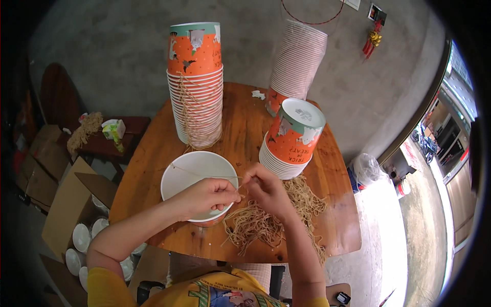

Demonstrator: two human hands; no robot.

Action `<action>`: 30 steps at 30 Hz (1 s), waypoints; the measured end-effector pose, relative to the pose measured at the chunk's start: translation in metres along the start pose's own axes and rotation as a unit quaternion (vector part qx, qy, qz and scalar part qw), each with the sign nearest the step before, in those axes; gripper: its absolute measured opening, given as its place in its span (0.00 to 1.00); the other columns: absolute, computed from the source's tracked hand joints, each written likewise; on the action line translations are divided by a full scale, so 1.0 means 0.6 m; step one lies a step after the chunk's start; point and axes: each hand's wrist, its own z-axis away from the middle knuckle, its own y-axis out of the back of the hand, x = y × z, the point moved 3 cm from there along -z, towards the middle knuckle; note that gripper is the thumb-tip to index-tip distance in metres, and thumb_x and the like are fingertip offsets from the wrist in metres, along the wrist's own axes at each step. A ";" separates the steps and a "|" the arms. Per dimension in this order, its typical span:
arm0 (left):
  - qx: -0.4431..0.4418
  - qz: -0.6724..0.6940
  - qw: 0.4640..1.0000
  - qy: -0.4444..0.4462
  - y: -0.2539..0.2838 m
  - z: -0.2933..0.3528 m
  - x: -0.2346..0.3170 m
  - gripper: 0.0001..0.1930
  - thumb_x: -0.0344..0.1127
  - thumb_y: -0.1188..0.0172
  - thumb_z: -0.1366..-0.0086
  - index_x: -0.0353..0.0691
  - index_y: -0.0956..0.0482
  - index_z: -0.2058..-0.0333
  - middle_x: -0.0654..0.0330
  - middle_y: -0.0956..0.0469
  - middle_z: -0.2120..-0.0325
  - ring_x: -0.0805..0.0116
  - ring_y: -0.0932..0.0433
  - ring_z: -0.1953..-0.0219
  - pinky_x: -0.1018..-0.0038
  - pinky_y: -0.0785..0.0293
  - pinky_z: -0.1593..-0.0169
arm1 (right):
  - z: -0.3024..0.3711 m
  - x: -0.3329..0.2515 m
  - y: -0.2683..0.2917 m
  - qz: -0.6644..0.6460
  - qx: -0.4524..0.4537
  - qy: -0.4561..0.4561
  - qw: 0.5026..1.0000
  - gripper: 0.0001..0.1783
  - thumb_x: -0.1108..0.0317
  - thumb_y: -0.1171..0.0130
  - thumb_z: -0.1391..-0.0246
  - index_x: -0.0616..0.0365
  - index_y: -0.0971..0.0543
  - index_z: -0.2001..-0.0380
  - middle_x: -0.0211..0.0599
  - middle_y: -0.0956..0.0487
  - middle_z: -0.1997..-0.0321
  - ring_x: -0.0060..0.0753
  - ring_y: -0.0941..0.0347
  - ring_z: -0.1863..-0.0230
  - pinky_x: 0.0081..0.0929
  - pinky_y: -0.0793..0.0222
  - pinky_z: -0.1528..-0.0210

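Observation:
A white-lined paper bucket (176,176) stands upright at the table's near middle, its orange outside showing below the rim. A thin tan cord (197,171) runs across its opening from the far left rim toward my hands. My left hand (212,195) is closed in a pinch at the right side of the rim, with the cord's end area at its fingertips. Just to the right, my right hand (266,188) pinches the cord too. Below and beside my right hand lies a loose pile of tan cords (255,225), some hanging over the table's near edge.
Nested buckets (194,102) with cords form a tall stack at the far left of the wooden table (245,117). A shorter upside-down stack (296,135) and a plastic-wrapped stack (299,61) stand right. An open carton (66,215) of white-lined buckets sits on the floor at left.

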 end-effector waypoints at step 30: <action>0.023 0.241 0.968 0.064 0.016 0.004 -0.010 0.12 0.26 0.44 0.35 0.35 0.27 0.53 0.61 0.26 0.64 0.72 0.25 0.62 0.77 0.25 0.57 | 0.070 -0.030 -0.067 0.329 0.128 0.147 0.924 0.13 0.77 0.33 0.53 0.53 0.18 0.62 0.32 0.27 0.72 0.32 0.28 0.71 0.27 0.30 0.68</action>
